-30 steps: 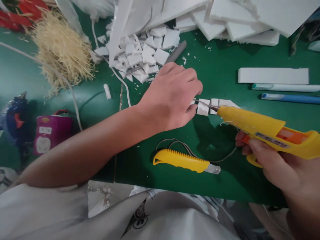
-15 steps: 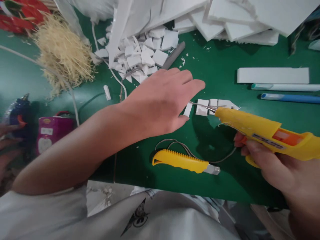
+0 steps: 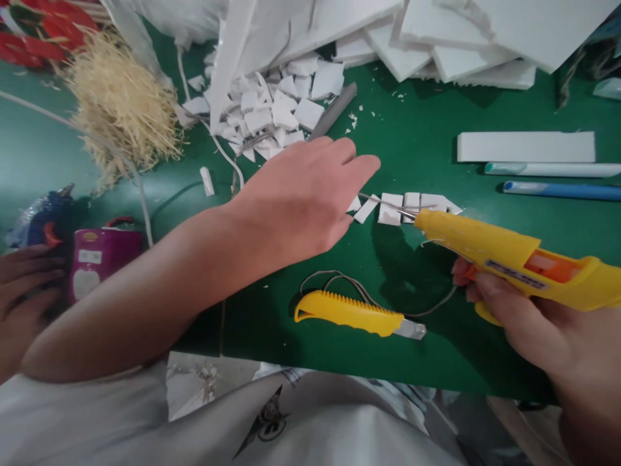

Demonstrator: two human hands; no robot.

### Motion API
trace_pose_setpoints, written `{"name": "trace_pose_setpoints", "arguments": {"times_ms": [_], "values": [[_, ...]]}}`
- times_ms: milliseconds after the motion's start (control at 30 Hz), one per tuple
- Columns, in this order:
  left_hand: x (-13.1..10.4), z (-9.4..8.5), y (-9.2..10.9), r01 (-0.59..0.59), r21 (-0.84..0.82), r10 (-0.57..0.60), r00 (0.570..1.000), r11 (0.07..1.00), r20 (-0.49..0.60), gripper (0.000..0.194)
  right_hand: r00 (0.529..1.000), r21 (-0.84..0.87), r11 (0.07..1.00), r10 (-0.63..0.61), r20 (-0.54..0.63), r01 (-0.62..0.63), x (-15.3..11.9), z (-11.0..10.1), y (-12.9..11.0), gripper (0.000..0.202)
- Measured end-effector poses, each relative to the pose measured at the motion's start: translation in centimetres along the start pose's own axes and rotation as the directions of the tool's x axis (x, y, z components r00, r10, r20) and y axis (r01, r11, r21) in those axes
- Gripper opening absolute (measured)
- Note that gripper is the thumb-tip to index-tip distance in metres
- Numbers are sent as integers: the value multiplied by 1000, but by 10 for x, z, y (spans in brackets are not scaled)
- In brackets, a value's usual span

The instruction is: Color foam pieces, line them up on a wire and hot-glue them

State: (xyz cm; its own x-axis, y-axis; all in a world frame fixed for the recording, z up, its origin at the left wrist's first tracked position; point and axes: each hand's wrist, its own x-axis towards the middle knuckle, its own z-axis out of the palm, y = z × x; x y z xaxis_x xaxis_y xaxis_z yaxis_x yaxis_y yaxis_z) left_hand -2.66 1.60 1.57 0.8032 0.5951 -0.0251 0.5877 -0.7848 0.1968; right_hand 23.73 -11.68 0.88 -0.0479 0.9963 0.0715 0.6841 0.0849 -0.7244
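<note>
My left hand [image 3: 310, 194] is palm down, fingers bent, index finger jutting right. A thin grey string [image 3: 371, 196] comes out from beneath its fingers, which seem closed on it; the fingertips are hidden. The string runs right over a row of small white foam pieces [image 3: 390, 209], the rightmost pointed. Beside my thumb lies a slanted foam strip [image 3: 367, 210]. My right hand [image 3: 526, 323] is wrapped round the handle of a yellow glue gun [image 3: 485, 243]; its metal nozzle is at the string over the foam row. Near the table's front lies a yellow box cutter [image 3: 347, 313], blade partly out.
White foam scraps [image 3: 281, 110] and a grey rod [image 3: 334, 111] lie behind my left hand, with foam sheets [image 3: 466, 39] beyond. Pens [image 3: 557, 189] and a foam bar [image 3: 526, 147] are at right. Left are straw [image 3: 126, 103], a purple box [image 3: 104, 262] and another person's hand [image 3: 29, 285].
My left hand has shifted left along the string, uncovering more of the foam strip and another piece. The glue gun stays nearly in place. The other person's hand has come further into view.
</note>
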Motion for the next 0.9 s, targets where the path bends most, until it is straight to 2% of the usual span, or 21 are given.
{"name": "trace_pose_setpoints", "arguments": {"times_ms": [133,233,400,567,633,733,900], "values": [[-1,1,1,-8,14,8,1000,1000,8,40,999,-44,998,52,12,-51,-8,-6,7,33],[-2,0,3,1,27,-2,1000,1000,24,41,991,-142,982,114,-64,-123,-21,-8,15,37],[0,-3,3,-39,-60,44,996,997,82,53,988,-177,976,107,-108,-125,-34,-10,21,40],[7,3,5,-54,-141,60,997,989,39,60,996,-149,986,73,-51,-80,-19,-6,11,32],[10,6,5,-62,-167,68,997,984,31,59,1000,-115,993,10,4,-10,-9,-2,5,25],[12,9,4,-69,-184,76,997,980,31,59,996,-62,995,-83,6,84,3,2,-3,21],[13,11,3,-53,-128,54,999,990,5,58,999,-50,998,-28,-17,27,7,2,-8,26]]}}
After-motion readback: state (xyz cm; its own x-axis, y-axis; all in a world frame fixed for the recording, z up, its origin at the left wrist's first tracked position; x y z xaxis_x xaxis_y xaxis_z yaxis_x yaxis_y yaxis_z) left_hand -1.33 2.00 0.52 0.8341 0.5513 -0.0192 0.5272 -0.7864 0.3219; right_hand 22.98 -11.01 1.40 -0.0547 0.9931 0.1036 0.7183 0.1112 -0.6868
